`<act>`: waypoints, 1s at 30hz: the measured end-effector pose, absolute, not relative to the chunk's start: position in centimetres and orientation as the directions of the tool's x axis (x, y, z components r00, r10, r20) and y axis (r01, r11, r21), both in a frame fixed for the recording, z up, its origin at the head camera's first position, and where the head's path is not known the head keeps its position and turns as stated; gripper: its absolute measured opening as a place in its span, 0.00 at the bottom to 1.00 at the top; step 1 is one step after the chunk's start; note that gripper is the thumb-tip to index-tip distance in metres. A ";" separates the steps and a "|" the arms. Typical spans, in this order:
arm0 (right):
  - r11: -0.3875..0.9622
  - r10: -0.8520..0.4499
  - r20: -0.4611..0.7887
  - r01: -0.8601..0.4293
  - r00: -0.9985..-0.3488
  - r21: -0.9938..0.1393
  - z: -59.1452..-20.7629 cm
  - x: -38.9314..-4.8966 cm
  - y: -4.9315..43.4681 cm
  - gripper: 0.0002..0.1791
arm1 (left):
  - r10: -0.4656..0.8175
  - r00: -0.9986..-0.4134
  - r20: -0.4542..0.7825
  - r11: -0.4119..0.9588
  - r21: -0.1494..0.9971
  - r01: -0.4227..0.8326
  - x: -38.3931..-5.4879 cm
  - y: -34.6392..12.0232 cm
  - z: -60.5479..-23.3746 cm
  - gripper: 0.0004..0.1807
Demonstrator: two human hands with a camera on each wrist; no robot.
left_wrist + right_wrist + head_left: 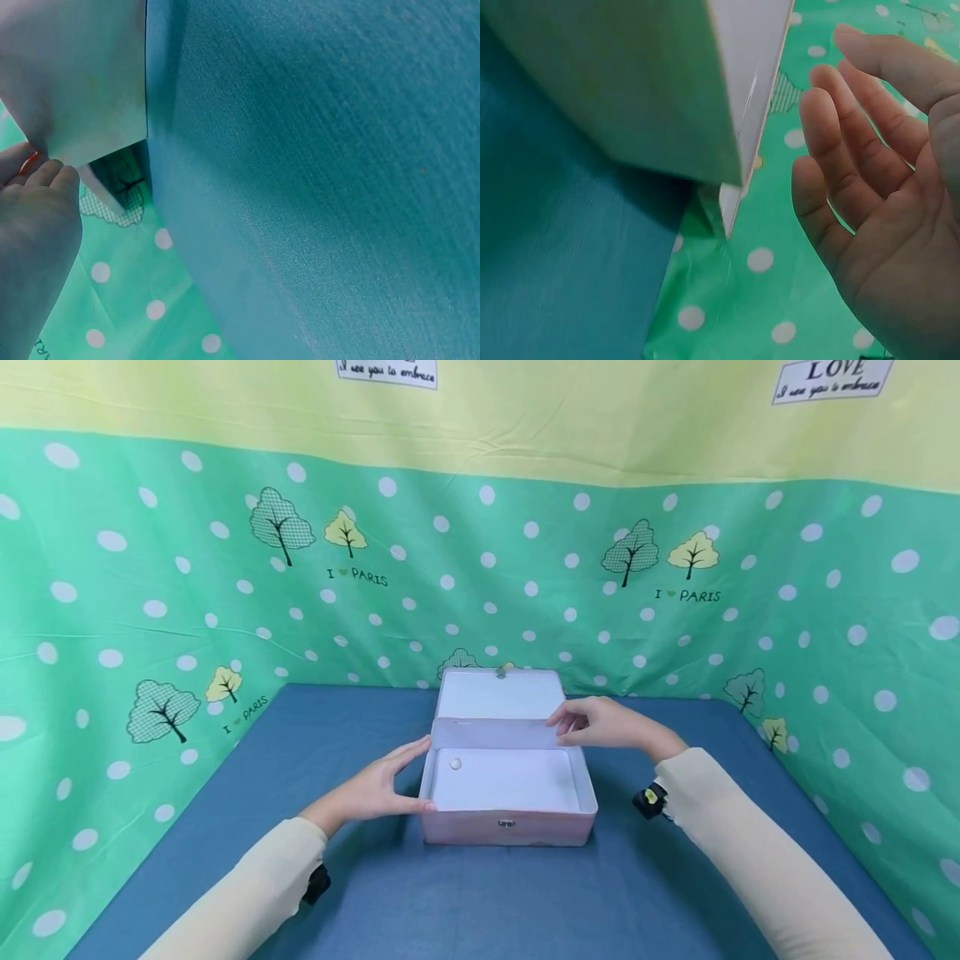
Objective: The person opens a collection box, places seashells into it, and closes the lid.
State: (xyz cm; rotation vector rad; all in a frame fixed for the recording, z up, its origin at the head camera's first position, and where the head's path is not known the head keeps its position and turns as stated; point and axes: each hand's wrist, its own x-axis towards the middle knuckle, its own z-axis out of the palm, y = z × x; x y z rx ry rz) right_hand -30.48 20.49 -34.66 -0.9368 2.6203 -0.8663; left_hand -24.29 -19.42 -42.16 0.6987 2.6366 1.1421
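A pale pink hinged box (510, 828) with a small metal clasp on its front stands on the blue cloth, its lid (498, 693) raised at the back. Inside, toward the back left, lies a small white ball (455, 763). My left hand (375, 787) is at the box's left side, thumb at the front left rim and fingers stretched along to the back; the left wrist view has its fingertips (46, 174) at the box's edge. Over the back right corner is my right hand (603, 724), fingers loosely bent, with nothing between them in the right wrist view.
Blue cloth (480, 902) covers the table around the box. Green dotted fabric (487, 585) hangs behind and along both sides, close to the table's edges. A dark wrist camera (649, 800) sits under the right cuff, and another (317, 884) under the left.
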 end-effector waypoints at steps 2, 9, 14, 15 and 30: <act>0.620 -0.634 -0.008 -0.502 -0.773 -0.603 -34.8 -30.3 21.4 0.15 | 0.489 -0.872 0.018 0.593 0.727 0.347 -24.3 -19.4 -42.2 0.57; 0.632 -0.616 0.008 -0.501 -0.787 -0.592 -35.8 -29.4 24.7 0.15 | 0.490 -0.871 0.021 0.589 0.729 0.349 -24.4 -19.4 -42.3 0.57; 0.678 -0.563 -0.010 -0.454 -0.827 -0.578 -36.7 -28.8 27.3 0.15 | 0.486 -0.874 0.022 0.594 0.725 0.349 -24.3 -19.4 -42.3 0.57; 0.687 -0.549 -0.017 -0.439 -0.836 -0.580 -36.9 -28.7 27.8 0.15 | 0.488 -0.873 0.024 0.594 0.724 0.352 -24.3 -19.4 -42.3 0.57; 0.734 -0.417 -0.112 -0.262 -0.902 -0.626 -41.2 -27.6 35.2 0.15 | 0.492 -0.870 0.037 0.567 0.745 0.352 -24.3 -19.4 -42.3 0.56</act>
